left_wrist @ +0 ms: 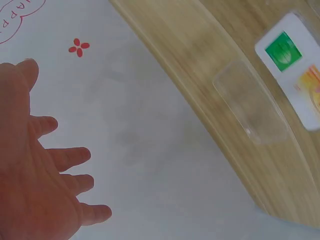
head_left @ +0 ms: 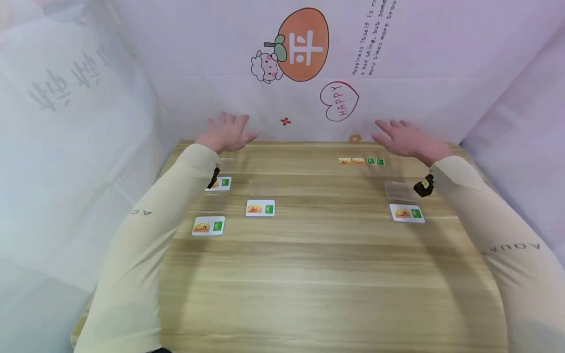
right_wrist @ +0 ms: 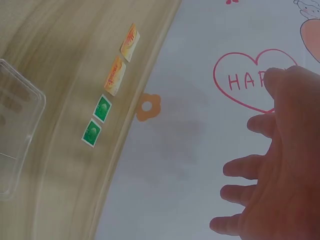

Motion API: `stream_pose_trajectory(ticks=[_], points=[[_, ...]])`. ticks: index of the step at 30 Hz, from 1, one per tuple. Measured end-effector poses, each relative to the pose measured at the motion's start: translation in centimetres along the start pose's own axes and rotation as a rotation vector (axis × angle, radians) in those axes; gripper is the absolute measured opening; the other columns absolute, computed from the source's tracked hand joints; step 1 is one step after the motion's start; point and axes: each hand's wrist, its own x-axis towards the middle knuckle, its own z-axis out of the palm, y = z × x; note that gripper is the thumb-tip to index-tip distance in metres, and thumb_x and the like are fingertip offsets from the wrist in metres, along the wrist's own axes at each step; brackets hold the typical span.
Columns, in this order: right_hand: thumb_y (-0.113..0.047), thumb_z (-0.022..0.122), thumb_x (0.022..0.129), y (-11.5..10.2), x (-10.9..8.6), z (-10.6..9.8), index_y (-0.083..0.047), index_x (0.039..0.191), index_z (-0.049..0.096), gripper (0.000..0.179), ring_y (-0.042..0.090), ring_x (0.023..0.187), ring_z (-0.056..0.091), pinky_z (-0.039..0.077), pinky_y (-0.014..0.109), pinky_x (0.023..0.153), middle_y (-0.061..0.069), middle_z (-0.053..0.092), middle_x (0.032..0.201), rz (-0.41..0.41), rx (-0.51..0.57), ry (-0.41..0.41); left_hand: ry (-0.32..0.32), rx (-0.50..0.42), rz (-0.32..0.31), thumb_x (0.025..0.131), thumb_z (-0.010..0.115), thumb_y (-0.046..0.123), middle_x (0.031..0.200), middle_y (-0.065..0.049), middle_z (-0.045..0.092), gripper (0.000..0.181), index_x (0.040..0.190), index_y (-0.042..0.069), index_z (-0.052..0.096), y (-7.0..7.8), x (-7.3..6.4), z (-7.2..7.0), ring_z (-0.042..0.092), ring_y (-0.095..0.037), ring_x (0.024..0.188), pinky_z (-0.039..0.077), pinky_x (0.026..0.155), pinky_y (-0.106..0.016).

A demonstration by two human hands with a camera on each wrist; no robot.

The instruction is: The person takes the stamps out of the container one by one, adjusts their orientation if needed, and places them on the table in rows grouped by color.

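Note:
Both hands are held out, fingers spread, beyond the table's far edge, with nothing in them. The left hand (head_left: 228, 132) is above the far left corner, nearest a clear plastic piece (left_wrist: 252, 102) and a white card (left_wrist: 287, 65) with green and orange pictures, which the left wrist partly covers in the head view. Past the far right edge, the right hand (head_left: 403, 139) is beside a short row of small orange stickers (right_wrist: 115, 76) and green stickers (right_wrist: 102, 108). A clear plastic case (head_left: 400, 191) and a white card (head_left: 407, 213) lie nearer, left of the right wrist.
Two more white cards lie on the wooden table (head_left: 326, 284), one at the left (head_left: 208, 226) and one left of centre (head_left: 260, 208). Faint clear plastic pieces lie beside them. A white printed sheet (head_left: 212, 63) hangs behind and at the sides.

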Motion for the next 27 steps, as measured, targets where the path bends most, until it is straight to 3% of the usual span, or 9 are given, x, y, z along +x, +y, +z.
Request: stream_pose_trajectory(ticks=[4, 16, 27], points=[[-0.063, 0.016, 0.1, 0.6, -0.3, 1.0, -0.007, 0.158, 0.004, 0.081, 0.058, 0.143, 0.004, 0.005, 0.071, 0.114, 0.035, 0.008, 0.158, -0.017, 0.035, 0.017, 0.023, -0.004, 0.033, 0.099, 0.027, 0.064, 0.163, -0.019, 0.017, 0.077, 0.159, 0.02, 0.007, 1.1, 0.5, 0.3, 0.009, -0.044, 0.15, 0.012, 0.115, -0.069], [-0.053, 0.021, 0.104, 1.8, -1.3, 2.3, 0.0, 0.156, 0.009, 0.075, 0.057, 0.141, 0.016, 0.012, 0.068, 0.114, 0.036, 0.017, 0.156, -0.102, 0.133, 0.08, 0.04, -0.077, 0.105, 0.1, 0.029, 0.061, 0.164, -0.017, 0.016, 0.074, 0.159, 0.021, 0.007, 4.1, 1.5, 0.9, 0.006, -0.044, 0.151, 0.008, 0.117, -0.068], [-0.052, 0.025, 0.104, 2.2, -2.2, 3.9, 0.001, 0.155, 0.016, 0.074, 0.053, 0.144, 0.018, 0.015, 0.065, 0.115, 0.032, 0.019, 0.158, -0.095, 0.221, 0.074, 0.079, -0.099, 0.165, 0.101, 0.031, 0.06, 0.161, -0.014, 0.026, 0.071, 0.158, 0.021, 0.014, 6.6, 2.3, 2.0, 0.017, -0.039, 0.15, 0.017, 0.117, -0.064]])
